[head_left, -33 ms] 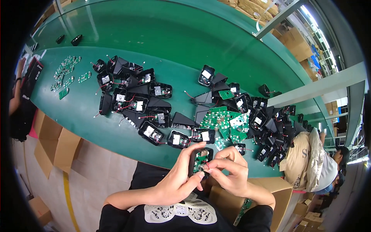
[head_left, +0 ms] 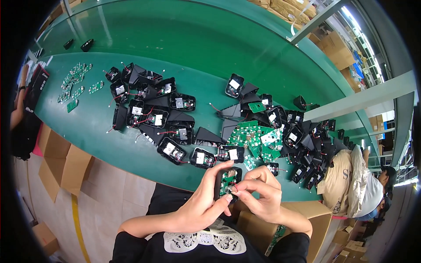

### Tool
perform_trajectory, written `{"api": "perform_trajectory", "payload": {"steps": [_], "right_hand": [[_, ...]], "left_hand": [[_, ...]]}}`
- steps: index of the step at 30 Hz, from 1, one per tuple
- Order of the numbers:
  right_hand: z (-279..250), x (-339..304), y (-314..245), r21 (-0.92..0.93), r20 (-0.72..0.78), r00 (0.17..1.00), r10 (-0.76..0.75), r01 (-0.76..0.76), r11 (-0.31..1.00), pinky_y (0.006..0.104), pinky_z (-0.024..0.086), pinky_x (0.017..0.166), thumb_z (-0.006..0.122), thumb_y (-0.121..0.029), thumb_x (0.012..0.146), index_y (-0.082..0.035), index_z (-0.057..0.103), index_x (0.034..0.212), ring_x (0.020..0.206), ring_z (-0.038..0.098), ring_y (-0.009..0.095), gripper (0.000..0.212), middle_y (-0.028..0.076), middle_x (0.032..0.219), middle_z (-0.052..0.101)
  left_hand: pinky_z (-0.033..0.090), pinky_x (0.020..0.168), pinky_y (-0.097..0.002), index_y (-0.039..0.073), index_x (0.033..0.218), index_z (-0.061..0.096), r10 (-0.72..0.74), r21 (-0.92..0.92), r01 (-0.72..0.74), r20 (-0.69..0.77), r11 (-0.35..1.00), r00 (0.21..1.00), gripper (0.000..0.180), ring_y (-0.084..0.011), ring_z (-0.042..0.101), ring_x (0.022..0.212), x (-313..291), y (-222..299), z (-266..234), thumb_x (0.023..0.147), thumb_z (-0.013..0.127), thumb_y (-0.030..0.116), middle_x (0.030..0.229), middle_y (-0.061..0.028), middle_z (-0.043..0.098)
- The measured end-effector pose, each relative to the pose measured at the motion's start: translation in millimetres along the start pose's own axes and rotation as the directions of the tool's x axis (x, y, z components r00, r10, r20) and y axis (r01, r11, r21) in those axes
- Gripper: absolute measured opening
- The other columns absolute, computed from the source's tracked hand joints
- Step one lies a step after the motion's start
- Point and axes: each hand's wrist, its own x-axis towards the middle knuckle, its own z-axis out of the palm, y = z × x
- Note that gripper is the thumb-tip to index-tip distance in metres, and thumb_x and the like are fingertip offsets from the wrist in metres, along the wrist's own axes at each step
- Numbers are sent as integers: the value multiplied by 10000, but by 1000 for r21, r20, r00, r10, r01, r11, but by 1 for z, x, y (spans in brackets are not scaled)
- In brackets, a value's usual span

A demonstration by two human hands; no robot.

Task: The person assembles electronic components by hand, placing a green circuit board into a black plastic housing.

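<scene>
My left hand (head_left: 197, 204) is closed around a small black plastic housing (head_left: 216, 186) with a green circuit board (head_left: 228, 177) inside it. The housing is held just off the near edge of the table, its open side facing up. At the board's lower end, my right hand (head_left: 262, 193) pinches a thin red wire (head_left: 235, 188) between thumb and forefinger. My left thumb presses close to that same spot. What sits at the wire's end is too small to tell. Just beyond my fingers lies another black housing (head_left: 226, 148) with a white square part.
Loose green boards (head_left: 250, 136) are heaped at centre right, beside a pile of black housings (head_left: 302, 144). More housings (head_left: 182, 101) lie centre left, with boards (head_left: 72, 83) farther left. An open cardboard box (head_left: 307, 210) stands by my right forearm. People sit at both sides.
</scene>
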Motion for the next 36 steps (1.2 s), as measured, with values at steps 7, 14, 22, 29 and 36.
{"api": "perform_trajectory", "payload": {"steps": [7, 14, 22, 29, 36], "right_hand": [[3, 0, -4, -5, -64, 998, 8, -8, 1000, 217, 409, 500, 701, 47, 648, -15, 660, 827, 629, 506, 117, 194, 54, 784, 523], [6, -5, -5, -6, -109, 994, 16, -16, 1000, 232, 396, 566, 685, 50, 643, -5, 615, 779, 658, 505, 142, 162, 66, 769, 546], [5, -7, 0, -170, -139, 966, -217, 192, 967, 233, 415, 510, 679, 73, 666, -5, 608, 789, 616, 529, 149, 162, 75, 791, 512], [6, -10, 11, -253, -158, 904, -397, 352, 901, 232, 447, 477, 722, 35, 560, -64, 669, 843, 595, 569, 151, 304, 49, 793, 536], [0, -8, -1, -95, -109, 956, -271, 261, 961, 248, 473, 533, 713, 30, 612, -11, 658, 826, 663, 575, 163, 225, 80, 842, 552]], "left_hand": [[518, 653, -258, 11, 1333, 44, 64, -45, -65, -16, 997, 998, 587, -171, 497, 920, 0, -4, 6, 874, 409, 4, 1249, -175, 250], [519, 660, -263, 13, 1331, 25, 79, -56, -79, -9, 995, 997, 593, -176, 479, 952, 0, -3, 9, 878, 408, 14, 1239, -183, 255], [492, 644, -259, 31, 1336, 17, 121, -56, -120, 6, 991, 993, 600, -140, 515, 799, -3, -8, 15, 886, 415, 35, 1156, -178, 310], [486, 640, -257, 31, 1337, 16, 81, -78, -79, 20, 994, 997, 606, -137, 521, 766, -4, -5, 12, 886, 421, 35, 1158, -179, 316], [464, 730, -300, -6, 1320, 55, 78, 16, -77, -27, 997, 997, 604, -199, 511, 893, -6, -8, 13, 860, 446, 3, 1218, -217, 298]]}}
